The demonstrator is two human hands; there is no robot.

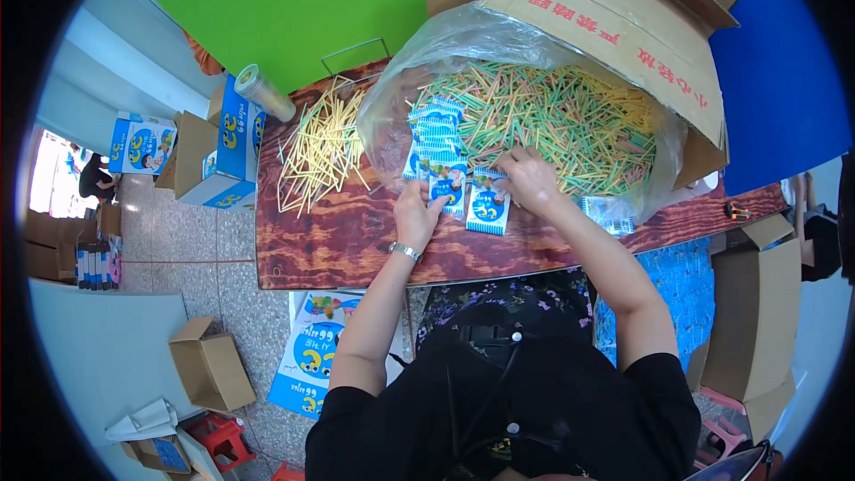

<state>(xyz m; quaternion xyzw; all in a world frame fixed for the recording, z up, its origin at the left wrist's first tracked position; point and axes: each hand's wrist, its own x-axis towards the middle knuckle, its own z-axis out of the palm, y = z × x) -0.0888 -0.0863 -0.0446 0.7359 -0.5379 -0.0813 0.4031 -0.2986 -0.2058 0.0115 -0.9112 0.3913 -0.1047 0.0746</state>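
My left hand [416,215] is closed on a small blue-and-white packet [446,189], its thumb lying over the lower part. Beside it lies a second blue-and-white packet [486,206], tilted slightly on the table. The bent fingers of my right hand [532,182] pinch at that packet's upper right edge; part of the grip is hidden by the hand. Farther from me, a row of overlapping packets [436,132] rests on the plastic liner. Behind them is a heap of thin green, yellow and pink sticks [561,120].
A clear plastic bag [392,80] lines a tipped cardboard box [614,22]. Loose yellow sticks [322,147] lie on the red-brown wooden table [356,245] at left, by a clear round canister [264,93]. More packets [608,214] sit right of my right hand. An open carton [757,321] stands at right.
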